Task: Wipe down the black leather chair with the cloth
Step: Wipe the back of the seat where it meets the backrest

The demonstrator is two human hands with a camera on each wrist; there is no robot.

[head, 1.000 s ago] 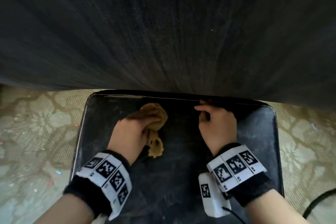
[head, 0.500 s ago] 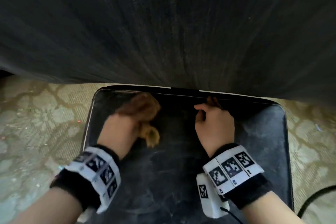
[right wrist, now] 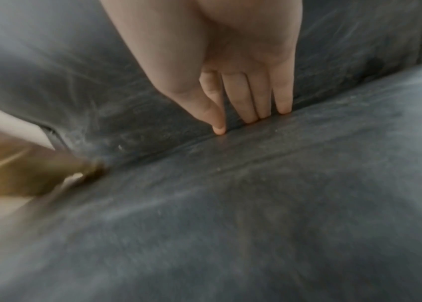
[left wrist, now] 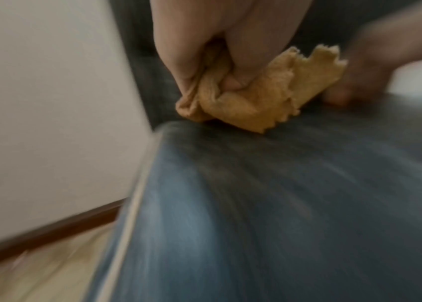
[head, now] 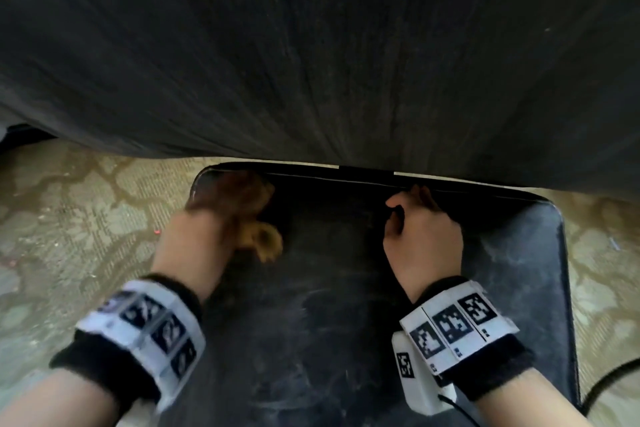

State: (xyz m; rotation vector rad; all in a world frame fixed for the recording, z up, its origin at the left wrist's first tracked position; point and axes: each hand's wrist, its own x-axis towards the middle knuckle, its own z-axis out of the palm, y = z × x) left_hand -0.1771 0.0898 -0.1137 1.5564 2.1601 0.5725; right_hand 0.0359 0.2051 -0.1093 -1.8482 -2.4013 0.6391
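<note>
Floor: patterned beige carpet (head: 86, 218) lies on both sides of the seat; a pale wall with a dark skirting board (left wrist: 49, 230) shows in the left wrist view.
Chair: one black leather chair, its seat (head: 329, 322) streaked with pale dust marks, its backrest (head: 311, 45) filling the upper part of the head view.
Cloth: one tan cloth (head: 249, 218), bunched up, pressed on the seat at the far left corner, right where seat meets backrest.
Left hand: the left hand (head: 201, 239) has its fingers curled round the cloth, folds squeezed between them (left wrist: 230, 81); it is blurred in the head view.
Right hand: the right hand (head: 422, 239) holds nothing; its straight fingers (right wrist: 241, 98) point down, tips touching the crease between seat and backrest, thumb alongside.
Wristbands: two, one per wrist, each black with white tag panels (head: 453, 326).
Edges: the cloth sits close to the seat's left edge (left wrist: 137, 183), perhaps overlapping the piping, though blur hides this.
Open room: bare seat lies between the two hands and across the near half towards the wrists.
Cable: one dark cable (head: 609, 381) on the carpet near the right edge.
</note>
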